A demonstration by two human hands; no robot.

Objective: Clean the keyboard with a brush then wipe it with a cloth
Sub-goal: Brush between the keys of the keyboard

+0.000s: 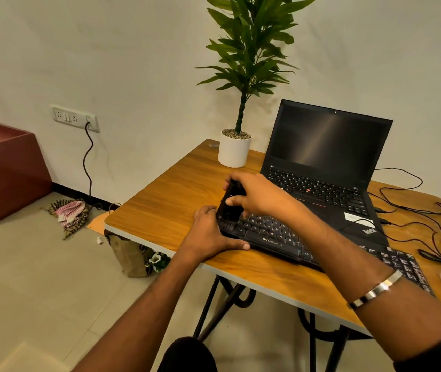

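A black keyboard [273,234] lies slantwise on the wooden table [165,200], in front of an open laptop. My left hand [208,232] holds the keyboard's left end, thumb along its front edge. My right hand [254,196] grips a black brush [228,202] and holds it down on the keyboard's left keys. The brush's bristles are hidden behind the hand and the handle. No cloth shows on the table.
A black laptop [321,167] stands open behind the keyboard, with a potted plant [234,149] to its left. Cables [412,210] trail over the table's right side. A checked rag [70,210] and a paper bag [129,257] lie on the floor at left.
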